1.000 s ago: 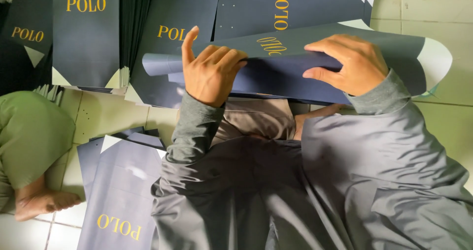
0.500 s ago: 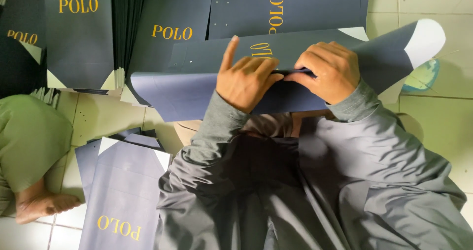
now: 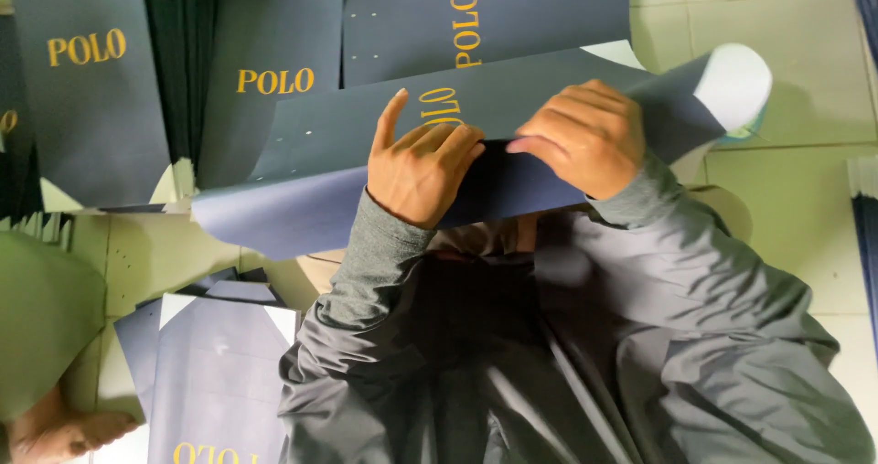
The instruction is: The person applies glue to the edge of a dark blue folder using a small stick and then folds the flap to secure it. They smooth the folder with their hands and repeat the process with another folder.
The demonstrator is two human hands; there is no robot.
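From ten o'clock, flat navy bag blanks (image 3: 91, 107) crowd the tiled floor (image 3: 777, 89). At centre I see my left hand (image 3: 422, 167) pinching the folded edge of the dark blue sheet (image 3: 302, 190), forefinger raised, steadying the crease. My right hand (image 3: 585, 135) grips it at one o'clock.

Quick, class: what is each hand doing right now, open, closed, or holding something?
Left hand: closed on the folded navy paper sheet, forefinger raised.
Right hand: closed, pinching the same sheet's fold.

Hands (image 3: 512, 149) closer together on folded sheet (image 3: 311, 167)
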